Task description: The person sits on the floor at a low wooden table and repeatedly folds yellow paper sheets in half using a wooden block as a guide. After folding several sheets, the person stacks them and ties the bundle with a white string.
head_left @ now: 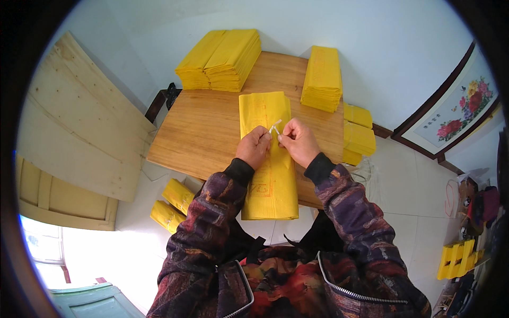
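A long bundle of folded yellow paper [275, 177] with red print lies lengthwise before me, its near end sticking out past the table's front edge. Over its middle, a thin white string [275, 126] is pinched between my hands, its short ends crossing. My left hand [253, 147] rests along the bundle's left side, thumb and fingers closed on one end of the string. On the other side my right hand [300, 142] pinches the other end, fingers curled. Whether the string runs on around the bundle cannot be seen.
Two stacks of yellow paper [231, 59] stand side by side at the wooden table's [199, 130] back left, another stack [323, 74] at back right. More yellow bundles [358, 130] sit beyond the right edge; wrapped yellow rolls [175, 200] lie low at left. A plywood board [85, 116] leans left.
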Demonstrator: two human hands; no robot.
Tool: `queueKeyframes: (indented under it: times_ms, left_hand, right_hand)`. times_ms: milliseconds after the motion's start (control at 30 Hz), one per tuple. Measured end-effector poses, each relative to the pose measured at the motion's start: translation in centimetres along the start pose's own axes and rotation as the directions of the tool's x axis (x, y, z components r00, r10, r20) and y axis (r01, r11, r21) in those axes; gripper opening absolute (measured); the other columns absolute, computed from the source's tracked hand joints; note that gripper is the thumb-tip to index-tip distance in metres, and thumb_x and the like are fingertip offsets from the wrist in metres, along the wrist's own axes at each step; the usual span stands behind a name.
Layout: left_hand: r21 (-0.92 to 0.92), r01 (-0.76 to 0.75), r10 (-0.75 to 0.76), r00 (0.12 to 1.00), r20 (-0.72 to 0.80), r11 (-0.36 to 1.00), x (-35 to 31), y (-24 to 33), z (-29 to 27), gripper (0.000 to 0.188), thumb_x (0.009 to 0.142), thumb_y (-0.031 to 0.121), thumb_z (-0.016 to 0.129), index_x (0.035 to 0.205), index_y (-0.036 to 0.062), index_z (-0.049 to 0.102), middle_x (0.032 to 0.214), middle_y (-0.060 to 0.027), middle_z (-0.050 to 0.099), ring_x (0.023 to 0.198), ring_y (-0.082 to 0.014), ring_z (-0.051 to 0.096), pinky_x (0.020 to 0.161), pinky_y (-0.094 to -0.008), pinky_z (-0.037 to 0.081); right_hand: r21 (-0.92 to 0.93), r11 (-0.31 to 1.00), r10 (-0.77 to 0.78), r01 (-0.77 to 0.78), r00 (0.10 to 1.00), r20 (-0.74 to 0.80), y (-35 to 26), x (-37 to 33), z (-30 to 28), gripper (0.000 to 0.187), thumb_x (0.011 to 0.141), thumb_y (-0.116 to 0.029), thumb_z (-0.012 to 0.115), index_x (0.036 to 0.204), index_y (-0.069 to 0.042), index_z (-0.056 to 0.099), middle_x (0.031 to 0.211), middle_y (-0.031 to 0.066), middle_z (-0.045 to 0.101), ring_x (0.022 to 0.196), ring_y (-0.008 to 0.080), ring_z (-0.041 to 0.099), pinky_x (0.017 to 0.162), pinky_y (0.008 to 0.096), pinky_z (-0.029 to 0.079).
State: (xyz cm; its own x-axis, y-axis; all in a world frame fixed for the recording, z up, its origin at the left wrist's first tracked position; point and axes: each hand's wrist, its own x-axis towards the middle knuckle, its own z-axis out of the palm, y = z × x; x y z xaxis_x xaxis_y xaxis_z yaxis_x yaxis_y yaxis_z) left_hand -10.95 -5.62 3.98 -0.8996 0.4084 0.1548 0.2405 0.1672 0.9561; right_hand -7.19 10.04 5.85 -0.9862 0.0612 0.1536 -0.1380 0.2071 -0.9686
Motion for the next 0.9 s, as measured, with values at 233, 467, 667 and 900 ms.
queueKeyframes:
  times_ms: [233, 467, 667, 900]
  left_hand:
    - [0.059, -0.016, 0.015, 1.000, 0.022, 0.998, 0.0, 0.5, -0.2, 0.013, 0.088, 0.016, 0.052, 0.082, 0.0054, 0.055, 0.061, -0.0041, 0.053, 0.056, -0.0140, 0.051, 0.055, -0.0273, 0.042]
    - [0.070, -0.132, 0.132, 0.991, 0.001, 0.989, -0.1, 0.7, -0.1, 0.010, 0.085, 0.012, 0.058, 0.084, 0.0033, 0.061, 0.068, -0.0008, 0.051, 0.063, -0.0114, 0.048, 0.059, -0.0236, 0.041]
    - [0.212, -0.176, 0.179, 0.984, 0.006, 0.961, -0.1, 0.5, -0.4, 0.010, 0.081, 0.012, 0.062, 0.085, 0.0027, 0.064, 0.077, -0.0063, 0.054, 0.068, -0.0159, 0.053, 0.063, -0.0264, 0.043]
    - [-0.044, -0.111, 0.112, 0.994, 0.016, 0.993, 0.2, 0.2, -0.3, 0.013, 0.088, 0.013, 0.056, 0.092, 0.0010, 0.059, 0.075, 0.0007, 0.056, 0.059, -0.0053, 0.047, 0.054, -0.0198, 0.041]
  right_hand:
    - [-0.032, 0.999, 0.043, -0.042, 0.999, 0.034, 0.1, 0.7, 0.4, 0.007, 0.082, 0.003, 0.055, 0.080, -0.001, 0.050, 0.073, 0.0005, 0.053, 0.063, 0.0071, 0.052, 0.058, 0.0214, 0.045]
    - [0.022, 0.998, 0.052, -0.055, 0.992, 0.116, -0.2, 0.0, -0.3, 0.006, 0.082, -0.001, 0.058, 0.087, 0.000, 0.055, 0.077, 0.0004, 0.056, 0.068, 0.0063, 0.052, 0.063, 0.0210, 0.044]
    - [-0.072, 0.997, 0.031, -0.029, 0.999, 0.028, -0.6, -0.7, 0.1, 0.005, 0.082, -0.004, 0.060, 0.084, -0.001, 0.058, 0.076, -0.0006, 0.058, 0.069, 0.0058, 0.052, 0.065, 0.0215, 0.044]
    - [-0.033, 0.999, -0.023, 0.026, 0.997, 0.077, -0.8, -1.1, 0.0, 0.003, 0.083, -0.004, 0.059, 0.082, -0.001, 0.057, 0.075, -0.0002, 0.058, 0.070, 0.0065, 0.053, 0.066, 0.0216, 0.044]
